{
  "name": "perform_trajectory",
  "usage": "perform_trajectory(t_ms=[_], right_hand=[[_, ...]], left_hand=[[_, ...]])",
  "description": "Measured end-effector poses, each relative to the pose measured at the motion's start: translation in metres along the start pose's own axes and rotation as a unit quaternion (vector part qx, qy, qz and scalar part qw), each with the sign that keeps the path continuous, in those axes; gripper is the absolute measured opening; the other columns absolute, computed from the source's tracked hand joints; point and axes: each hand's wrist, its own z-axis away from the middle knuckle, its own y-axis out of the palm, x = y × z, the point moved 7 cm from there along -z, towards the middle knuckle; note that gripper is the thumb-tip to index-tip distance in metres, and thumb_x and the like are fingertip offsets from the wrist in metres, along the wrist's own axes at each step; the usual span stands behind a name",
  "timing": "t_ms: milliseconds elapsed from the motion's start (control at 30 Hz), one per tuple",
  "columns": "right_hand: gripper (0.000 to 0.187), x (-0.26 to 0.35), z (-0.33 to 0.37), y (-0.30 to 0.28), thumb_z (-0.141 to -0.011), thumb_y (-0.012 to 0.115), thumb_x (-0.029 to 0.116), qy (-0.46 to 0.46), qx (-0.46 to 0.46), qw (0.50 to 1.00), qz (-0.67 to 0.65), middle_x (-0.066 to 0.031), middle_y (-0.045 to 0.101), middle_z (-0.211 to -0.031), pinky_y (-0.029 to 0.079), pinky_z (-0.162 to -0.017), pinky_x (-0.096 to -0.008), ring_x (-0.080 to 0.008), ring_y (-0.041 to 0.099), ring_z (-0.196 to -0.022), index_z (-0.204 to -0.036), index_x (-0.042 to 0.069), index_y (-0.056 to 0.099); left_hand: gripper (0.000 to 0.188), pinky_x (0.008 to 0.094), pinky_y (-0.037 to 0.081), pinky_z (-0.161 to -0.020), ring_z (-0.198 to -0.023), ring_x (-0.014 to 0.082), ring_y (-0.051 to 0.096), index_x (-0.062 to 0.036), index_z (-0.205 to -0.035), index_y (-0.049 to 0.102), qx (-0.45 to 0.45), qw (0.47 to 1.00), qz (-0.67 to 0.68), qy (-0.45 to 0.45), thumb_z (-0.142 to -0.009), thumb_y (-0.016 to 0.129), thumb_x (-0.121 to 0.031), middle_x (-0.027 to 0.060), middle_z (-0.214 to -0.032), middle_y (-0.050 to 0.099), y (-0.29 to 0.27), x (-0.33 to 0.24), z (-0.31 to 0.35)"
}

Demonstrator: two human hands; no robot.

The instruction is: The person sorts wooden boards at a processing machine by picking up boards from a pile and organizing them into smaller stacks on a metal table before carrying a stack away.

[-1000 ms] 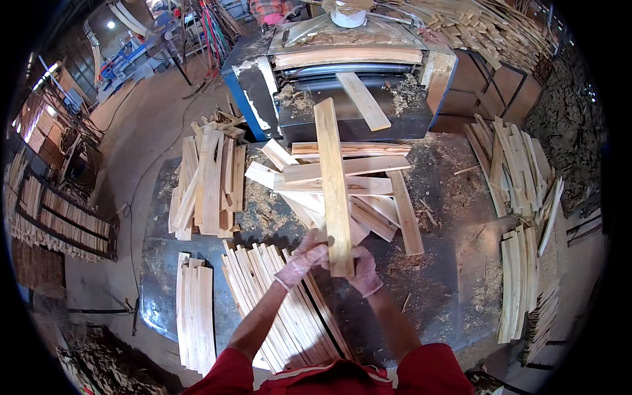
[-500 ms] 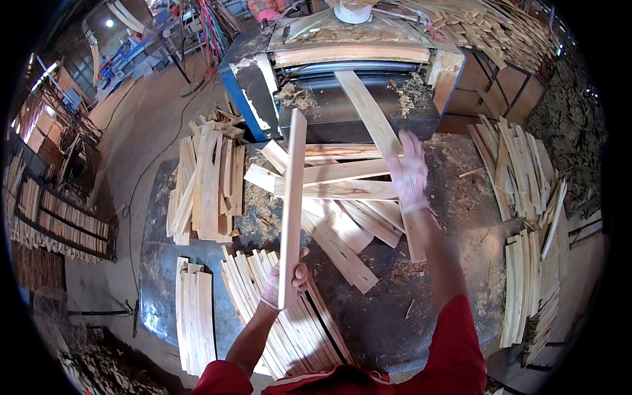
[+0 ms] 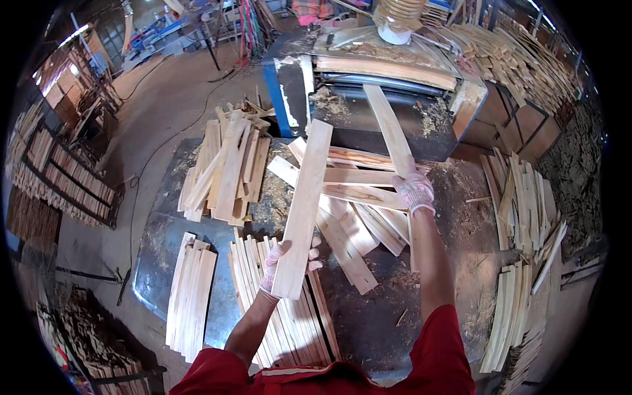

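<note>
Plainly, this is a two-board moment, with twelve o'clock straight ahead. At seven o'clock the left hand [image 3: 272, 264] is half curled round the near end of a pale board [image 3: 305, 204], thumb on one edge and fingertips past the other; the board slants up toward twelve, over the table [image 3: 382, 319]. At three o'clock the right hand [image 3: 417, 189] is at the near end of a second board [image 3: 390, 128], its fingers bent; whether they have closed on it I cannot tell. That board's far end lies at the roller slot of the machine [image 3: 352, 108], toward half past twelve. Crossed boards [image 3: 362, 176] lie between the hands, and a row of boards [image 3: 299, 336] at half past six.

I judge the step in hand to be managing the second board at the slot; the next move calls for a sure right-hand grip, with the left-hand board held clear
</note>
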Motion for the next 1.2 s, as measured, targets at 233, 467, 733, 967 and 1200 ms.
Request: perform_trajectory(t_ms=[233, 467, 733, 967, 1200], right_hand=[[0.094, 0.032, 0.163, 0.059, -0.082, 0.070, 0.047, -0.069, -0.022, 0.989, -0.130, -0.0272, 0.056, -0.123, 0.055, -0.082, -0.0473, -0.0407, 0.065, -0.097, -0.155, 0.010, 0.024], [0.083, 0.046, 0.359, 0.111, -0.090, 0.064, 0.049, -0.074, 0.136, 0.975, -0.161, -0.0267, 0.055, -0.131, 0.056, -0.081, -0.0456, -0.0427, 0.065, -0.097, -0.151, 0.004, 0.030], [0.070, -0.082, 0.214, 0.070, -0.091, 0.059, 0.052, -0.009, -0.104, 0.993, -0.057, -0.0242, 0.053, -0.138, 0.039, -0.110, -0.0448, -0.0419, 0.048, -0.129, -0.144, 0.008, 0.046], [0.093, -0.184, 0.159, 0.165, -0.078, 0.078, 0.039, 0.205, 0.120, 0.918, -0.317, -0.0200, 0.065, -0.118, 0.057, -0.079, -0.0401, -0.0328, 0.068, -0.097, -0.150, 0.004, 0.031], [0.081, -0.134, 0.291, 0.156, -0.076, 0.083, 0.037, 0.200, 0.040, 0.876, -0.438, -0.0138, 0.067, -0.098, 0.057, -0.067, -0.0374, -0.0258, 0.066, -0.084, -0.137, 0.002, 0.042]], left_hand=[[0.059, 0.0415, 0.053, -0.097, -0.109, 0.0343, 0.065, 0.0100, -0.135, 0.049, -0.097, 0.975, -0.180, -0.083, -0.082, 0.065, -0.011, 0.0217, -0.120, 0.065, -0.073, 0.028, 0.021], [0.059, 0.0353, 0.053, -0.095, -0.107, 0.0196, 0.064, -0.0020, -0.139, 0.054, -0.177, 0.891, -0.418, -0.003, -0.094, 0.068, -0.037, 0.0088, -0.127, 0.063, -0.075, 0.084, 0.029], [0.056, 0.0414, 0.056, -0.093, -0.105, 0.0310, 0.067, 0.0061, -0.130, 0.053, -0.184, 0.963, -0.166, -0.109, -0.086, 0.073, -0.021, 0.0167, -0.117, 0.066, -0.057, 0.073, 0.064], [0.050, 0.0400, 0.058, -0.089, -0.094, 0.0273, 0.071, 0.0063, -0.123, 0.058, -0.152, 0.977, -0.104, -0.106, -0.085, 0.071, -0.024, 0.0179, -0.113, 0.068, -0.052, 0.049, 0.091], [0.050, 0.0440, 0.062, -0.082, -0.092, 0.0312, 0.072, 0.0090, -0.122, 0.056, -0.196, 0.965, -0.152, -0.085, -0.084, 0.072, -0.020, 0.0214, -0.105, 0.069, -0.076, 0.031, 0.117]])
